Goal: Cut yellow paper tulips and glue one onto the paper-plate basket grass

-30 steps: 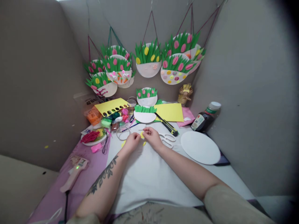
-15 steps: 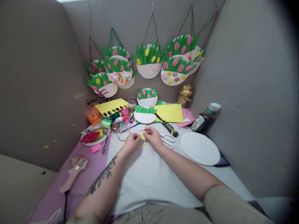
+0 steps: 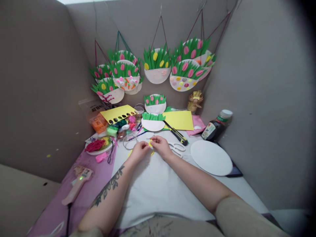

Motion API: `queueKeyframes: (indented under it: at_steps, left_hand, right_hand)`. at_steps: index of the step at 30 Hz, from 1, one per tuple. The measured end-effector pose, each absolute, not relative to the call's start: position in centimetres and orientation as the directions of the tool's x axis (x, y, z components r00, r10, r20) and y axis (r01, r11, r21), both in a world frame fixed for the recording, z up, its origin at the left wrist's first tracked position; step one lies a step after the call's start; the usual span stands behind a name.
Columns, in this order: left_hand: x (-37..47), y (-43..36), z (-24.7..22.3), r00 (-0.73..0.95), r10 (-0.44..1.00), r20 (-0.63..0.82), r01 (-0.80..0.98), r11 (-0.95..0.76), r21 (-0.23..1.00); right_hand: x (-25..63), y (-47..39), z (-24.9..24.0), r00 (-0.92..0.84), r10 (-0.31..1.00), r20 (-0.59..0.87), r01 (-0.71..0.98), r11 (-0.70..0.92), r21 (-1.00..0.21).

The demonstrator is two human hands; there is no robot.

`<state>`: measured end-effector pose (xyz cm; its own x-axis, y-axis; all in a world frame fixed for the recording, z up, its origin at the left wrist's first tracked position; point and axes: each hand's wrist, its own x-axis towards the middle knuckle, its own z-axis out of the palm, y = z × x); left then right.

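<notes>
Over the white cloth, my right hand (image 3: pixel 161 146) pinches a small yellow paper piece (image 3: pixel 150 143). The fingertips of my left hand (image 3: pixel 140 151) are closed at the piece's near-left edge. Other small yellow bits (image 3: pixel 152 153) lie under and beside the hands, partly hidden. Just beyond them stands a white paper-plate pocket (image 3: pixel 153 125) with a green paper grass fringe. White-handled scissors (image 3: pixel 178 147) rest right of my right hand, near a yellow-and-black utility knife (image 3: pixel 178 134). A ring-shaped roll (image 3: pixel 130 142) is left of my left hand.
A glue gun (image 3: pixel 79 184) with a green light lies on the left. At right are a white paper oval (image 3: pixel 211 157) and a dark bottle (image 3: pixel 217 125). Yellow sheets (image 3: pixel 179 120) lie at the back, below hanging plate baskets (image 3: pixel 157 74) with paper tulips.
My left fingertips have come in to the yellow piece, closing the small gap between my hands. The things around them stay in place.
</notes>
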<state>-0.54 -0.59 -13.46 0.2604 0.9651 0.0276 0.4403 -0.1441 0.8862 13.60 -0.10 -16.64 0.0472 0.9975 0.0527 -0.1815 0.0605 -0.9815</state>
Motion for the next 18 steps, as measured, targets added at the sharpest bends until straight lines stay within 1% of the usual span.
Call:
queueKeyframes:
  at_steps: [5, 10, 13, 18]
  left_hand:
    - [-0.55, -0.50, -13.39, 0.263, 0.964, 0.026, 0.408, -0.135, 0.903]
    - [-0.40, -0.59, -13.27, 0.232, 0.971, 0.057, 0.412, -0.151, 0.899]
    - [-0.24, -0.73, -13.24, 0.221, 0.972, 0.077, 0.424, -0.167, 0.890]
    - [-0.23, -0.57, -13.15, 0.157, 0.984, 0.086, 0.409, -0.144, 0.901]
  right_hand:
    - [13.56, -0.26, -16.25, -0.009, 0.999, 0.049, -0.196, 0.047, -0.979]
    - [13.52, -0.41, -15.79, 0.049, 0.998, 0.025, -0.263, 0.037, -0.964]
    - [13.48, -0.50, -15.71, 0.044, 0.999, 0.026, -0.290, 0.037, -0.956]
    - [13.44, -0.72, -15.64, 0.003, 1.000, -0.005, -0.272, -0.004, -0.962]
